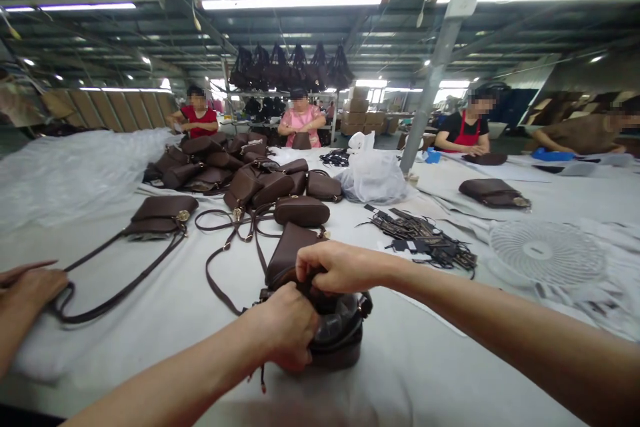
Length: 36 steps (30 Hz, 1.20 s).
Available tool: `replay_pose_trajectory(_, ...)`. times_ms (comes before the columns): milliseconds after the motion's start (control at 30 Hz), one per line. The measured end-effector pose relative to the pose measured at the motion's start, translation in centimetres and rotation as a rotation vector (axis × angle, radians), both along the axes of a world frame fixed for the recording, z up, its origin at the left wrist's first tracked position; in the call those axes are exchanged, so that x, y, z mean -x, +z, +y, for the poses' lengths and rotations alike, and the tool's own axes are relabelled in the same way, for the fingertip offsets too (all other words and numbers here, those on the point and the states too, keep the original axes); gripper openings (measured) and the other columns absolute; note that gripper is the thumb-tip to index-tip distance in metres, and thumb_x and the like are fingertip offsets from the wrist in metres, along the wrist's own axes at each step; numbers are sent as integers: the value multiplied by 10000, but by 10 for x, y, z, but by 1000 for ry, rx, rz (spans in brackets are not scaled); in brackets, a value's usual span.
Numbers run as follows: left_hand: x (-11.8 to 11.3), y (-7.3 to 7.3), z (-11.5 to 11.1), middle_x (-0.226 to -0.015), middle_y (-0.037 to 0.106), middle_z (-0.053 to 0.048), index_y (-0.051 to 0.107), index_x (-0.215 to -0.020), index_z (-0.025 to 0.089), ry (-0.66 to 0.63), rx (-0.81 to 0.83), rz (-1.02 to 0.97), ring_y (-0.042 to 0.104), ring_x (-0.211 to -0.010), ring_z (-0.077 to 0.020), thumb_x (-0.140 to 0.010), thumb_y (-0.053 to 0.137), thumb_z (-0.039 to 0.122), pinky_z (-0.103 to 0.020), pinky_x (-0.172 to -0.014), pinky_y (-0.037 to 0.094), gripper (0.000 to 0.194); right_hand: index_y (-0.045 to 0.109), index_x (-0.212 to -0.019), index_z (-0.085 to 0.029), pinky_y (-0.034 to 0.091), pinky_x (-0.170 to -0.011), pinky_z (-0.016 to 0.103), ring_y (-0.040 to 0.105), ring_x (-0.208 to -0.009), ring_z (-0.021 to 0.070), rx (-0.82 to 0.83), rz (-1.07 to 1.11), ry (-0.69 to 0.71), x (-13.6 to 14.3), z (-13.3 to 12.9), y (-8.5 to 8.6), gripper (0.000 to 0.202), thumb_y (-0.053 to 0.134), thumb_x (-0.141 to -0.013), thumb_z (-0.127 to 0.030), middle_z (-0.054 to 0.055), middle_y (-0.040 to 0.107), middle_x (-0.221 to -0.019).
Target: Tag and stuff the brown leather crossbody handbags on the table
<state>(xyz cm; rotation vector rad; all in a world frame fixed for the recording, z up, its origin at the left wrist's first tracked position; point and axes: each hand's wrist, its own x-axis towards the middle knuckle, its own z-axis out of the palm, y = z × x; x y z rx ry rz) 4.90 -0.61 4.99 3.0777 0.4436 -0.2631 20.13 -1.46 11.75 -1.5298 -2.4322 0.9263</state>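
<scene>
A dark brown handbag [340, 350] sits upright on the table right in front of me, its flap [287, 253] folded back and clear plastic [337, 325] showing in its opening. My left hand [293, 327] is closed on the near left edge of that opening. Over the far side, my right hand [340, 268] curls its fingers inward at the base of the flap, closed on the bag's edge. Both sets of fingertips are partly hidden inside the bag. The bag's thin strap [215, 277] loops out to the left.
Brown handbags [245, 180] lie heaped beyond my hands. Black tags [425, 237] and a white fan [543, 250] are to the right. Another person's hand [35, 287] is at the left by a handbag [163, 213] and its strap. Several co-workers sit across the table.
</scene>
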Motion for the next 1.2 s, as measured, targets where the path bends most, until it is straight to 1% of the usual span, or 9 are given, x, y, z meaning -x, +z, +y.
replay_pose_trajectory(133,-3,10,-7,-841,745,-115,714,-842,143,79,-40,100,679,-854,-315,-677,673,252,-400,-808,486,202,625,-994,-170,421,-546,172,573,-657,99,19,36,90,17,8,10,355,567,-661,-63,-25,622,-788)
replay_pose_trajectory(333,32,32,-9,-841,714,-37,667,-855,195,14,128,-195,658,-801,-220,-722,726,322,-309,-743,486,194,555,-1024,-143,449,-477,167,526,-531,58,214,235,-97,0,4,4,374,513,-676,-10,-35,565,-796)
replay_pose_trajectory(467,53,34,4,-807,663,-16,632,-834,188,200,132,-546,613,-758,-156,-857,570,201,-246,-665,446,67,542,-935,-166,456,-518,157,531,-576,66,130,441,-132,-13,-7,-6,324,500,-667,10,-56,565,-745)
replay_pose_trajectory(533,52,27,10,-817,652,-24,639,-871,182,251,133,-623,604,-782,-158,-855,566,184,-252,-690,453,74,553,-897,-173,464,-550,171,541,-597,78,-8,446,-164,-13,-12,-10,287,484,-683,5,-49,574,-734)
replay_pose_trajectory(667,38,12,18,-914,667,-26,653,-961,191,232,257,-583,617,-864,-163,-809,612,172,-251,-748,472,159,607,-839,-183,470,-712,224,591,-754,127,-499,252,-92,-9,-24,-20,207,501,-753,-27,11,650,-821)
replay_pose_trajectory(767,34,11,18,-889,675,-10,642,-901,186,301,309,-551,623,-829,-148,-804,571,137,-232,-729,471,130,625,-874,-191,460,-715,233,619,-800,147,-741,72,-62,-11,-36,-33,233,425,-870,-71,61,684,-925)
replay_pose_trajectory(867,35,15,18,-871,691,-2,647,-911,190,287,351,-509,631,-814,-144,-809,539,105,-228,-736,472,171,635,-910,-197,472,-711,223,646,-820,149,-956,30,-178,-14,-51,-48,275,385,-918,-84,78,700,-974)
replay_pose_trajectory(1033,27,10,18,-969,670,-18,616,-1124,214,144,371,-517,624,-876,-153,-815,559,89,-230,-758,473,338,608,-908,-228,515,-689,200,658,-784,131,-1078,176,-274,-10,-69,-64,210,467,-897,-72,53,699,-954)
replay_pose_trajectory(1200,17,-7,17,-807,592,2,628,-799,177,122,367,-620,578,-733,-118,-861,535,117,-196,-630,433,127,558,-973,-263,547,-723,195,678,-820,132,-1078,293,-276,-1,-70,-69,245,512,-874,-44,33,683,-957)
